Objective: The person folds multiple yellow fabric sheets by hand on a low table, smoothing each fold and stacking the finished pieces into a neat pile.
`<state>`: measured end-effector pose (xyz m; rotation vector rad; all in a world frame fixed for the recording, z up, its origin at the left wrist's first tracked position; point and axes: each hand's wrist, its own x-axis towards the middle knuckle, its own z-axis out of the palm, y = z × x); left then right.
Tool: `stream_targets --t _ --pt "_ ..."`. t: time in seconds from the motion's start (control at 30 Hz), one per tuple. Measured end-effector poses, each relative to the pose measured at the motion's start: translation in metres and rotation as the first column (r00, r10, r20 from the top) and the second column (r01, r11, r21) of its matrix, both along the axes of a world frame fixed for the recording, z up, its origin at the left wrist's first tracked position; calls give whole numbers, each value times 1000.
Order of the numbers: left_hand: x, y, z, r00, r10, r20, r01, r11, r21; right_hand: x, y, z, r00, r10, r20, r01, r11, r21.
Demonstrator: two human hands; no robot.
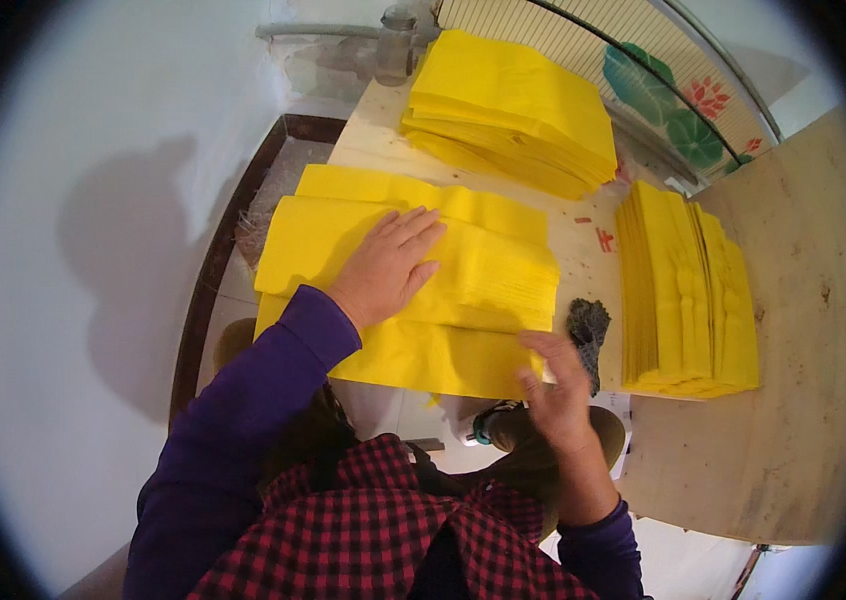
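Layered yellow cloth pieces (pixel 503 268) lie overlapped in front of me, with flat fronts and soft folds. My left hand (pixel 390 265) rests flat on the upper layers, fingers stretched out and thumb apart. At the right end of the nearest yellow piece (pixel 423 357) is my right hand (pixel 558 395). Its fingers are bent and slightly blurred, with a gap between thumb and forefinger. The fingertips are close to that piece's right edge; whether they touch it is hard to see.
A thick yellow stack (pixel 513 95) sits at the back of the pale wooden table (pixel 368 130). Another yellow stack (pixel 688 300) stands at the right, beside a wooden board (pixel 803 330). A dark grey crumpled cloth (pixel 588 335), red scraps (pixel 604 239) and a clear jar (pixel 397 48) are around.
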<state>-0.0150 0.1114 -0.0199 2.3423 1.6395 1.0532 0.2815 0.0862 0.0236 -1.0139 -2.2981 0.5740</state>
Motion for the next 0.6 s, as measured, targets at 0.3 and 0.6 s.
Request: stream_targets --t 0.3,0.6 --pt "-2 1 0 1000 -10 16 9 998 56 -85 -9 -6 901 267 341 -299 953 43" --pt "-3 1 -2 999 -14 31 12 998 57 -84 -11 -11 845 95 527 -156 985 73"
